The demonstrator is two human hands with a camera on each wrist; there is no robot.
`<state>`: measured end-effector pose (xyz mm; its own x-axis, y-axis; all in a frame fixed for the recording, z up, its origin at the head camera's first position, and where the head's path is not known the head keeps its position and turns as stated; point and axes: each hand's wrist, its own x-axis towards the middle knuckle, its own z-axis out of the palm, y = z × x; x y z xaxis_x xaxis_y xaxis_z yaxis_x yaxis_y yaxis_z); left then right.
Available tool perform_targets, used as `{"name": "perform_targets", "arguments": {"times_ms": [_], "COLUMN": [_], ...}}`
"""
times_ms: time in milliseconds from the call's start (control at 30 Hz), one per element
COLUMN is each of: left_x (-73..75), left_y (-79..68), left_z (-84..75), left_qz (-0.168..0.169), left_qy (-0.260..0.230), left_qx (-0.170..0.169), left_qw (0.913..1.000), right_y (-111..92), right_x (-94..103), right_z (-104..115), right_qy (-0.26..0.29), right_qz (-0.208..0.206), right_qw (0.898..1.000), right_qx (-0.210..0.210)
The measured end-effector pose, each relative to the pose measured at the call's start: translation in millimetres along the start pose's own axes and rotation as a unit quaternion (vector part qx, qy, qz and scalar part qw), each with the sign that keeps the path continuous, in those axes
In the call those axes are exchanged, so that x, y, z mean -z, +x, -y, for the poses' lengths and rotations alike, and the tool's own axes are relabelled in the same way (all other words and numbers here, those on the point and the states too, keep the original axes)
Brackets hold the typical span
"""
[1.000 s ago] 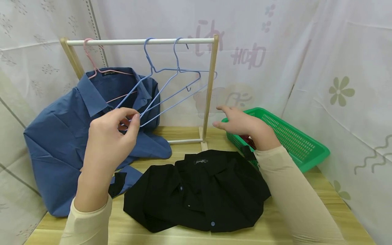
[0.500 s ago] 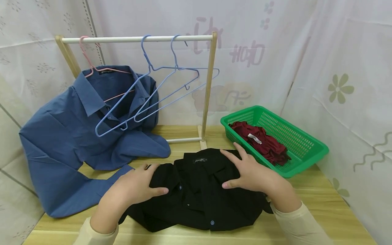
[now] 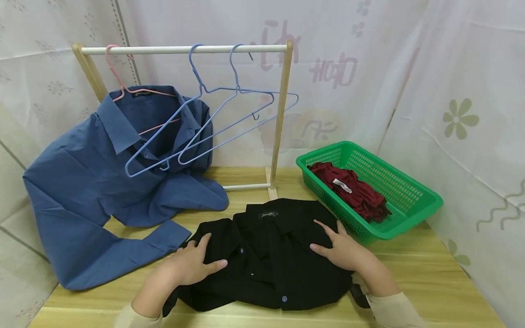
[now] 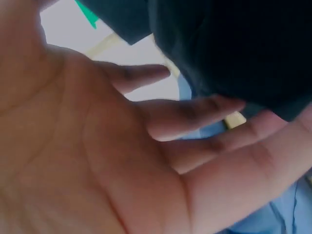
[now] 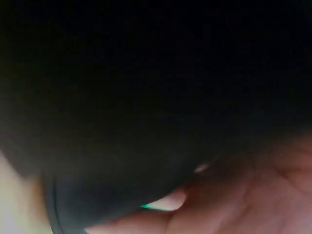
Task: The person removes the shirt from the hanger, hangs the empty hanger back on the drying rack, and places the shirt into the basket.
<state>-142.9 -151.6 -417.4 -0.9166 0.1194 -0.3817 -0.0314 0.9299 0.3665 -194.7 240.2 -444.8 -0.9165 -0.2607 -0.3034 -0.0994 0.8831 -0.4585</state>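
Black collared shirt of woven cloth with small buttons [image 3: 301, 264]: location, on the pale wood-grain table [image 3: 426, 259], collar toward the far side, between the two hands.

Head view. From where I stand, the left hand [image 3: 186, 266] rests at the shirt's left side, fingers spread and thumb apart. The right hand [image 3: 344, 248] rests at the opposite side, fingers likewise apart. Behind, a rack with a white rail and wooden posts [image 3: 164, 49] carries a blue collared cloth shirt [image 3: 82, 168] on a pink hanger [image 3: 123, 86], plus two light-blue hangers [image 3: 201, 84] without garments. At right, a crumpled dark red garment [image 3: 361, 193] lies in a green perforated plastic basket [image 3: 393, 184]. Step in hand, as judged: setting both hands to the black shirt's sides. Next move, as judged: take an even grip on both sides before shifting the cloth.

Left wrist view. Fingers extend with gaps between them; dark cloth lies at their tips. Firmness of contact cannot be told.

Right wrist view. Blurred dark cloth covers most of the palm and fingers. Finger state cannot be told here; refer to the head view.
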Motion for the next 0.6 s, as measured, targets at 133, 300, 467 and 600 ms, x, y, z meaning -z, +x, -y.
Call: {"name": "perform_targets", "arguments": {"times_ms": [133, 300, 467, 600], "left_x": [-4.3, -9.4, -11.9, -13.6], "left_y": [6.7, 14.1, 22.3, 29.6], "left_z": [-7.1, -21.2, -40.4, -52.4], "left_qz": [-0.010, -0.007, 0.011, 0.035], "left_qy": [0.007, 0.001, -0.022, -0.057], "left_qx": [-0.003, -0.014, -0.035, -0.070], "left_qw": [0.9999, 0.9999, 0.9991, 0.9953], "right_y": [-1.0, -6.0, -9.5, -9.3], "right_x": [-4.6, -8.5, -16.3, -23.5], "right_z": [10.7, 29.9, 46.1, 59.9], "right_qy": [0.010, 0.048, 0.111, 0.174], "right_qz": [0.004, 0.013, 0.025, 0.047], "right_qw": [1.000, 0.998, 0.990, 0.977], "right_qx": [0.006, 0.036, 0.079, 0.112]}}
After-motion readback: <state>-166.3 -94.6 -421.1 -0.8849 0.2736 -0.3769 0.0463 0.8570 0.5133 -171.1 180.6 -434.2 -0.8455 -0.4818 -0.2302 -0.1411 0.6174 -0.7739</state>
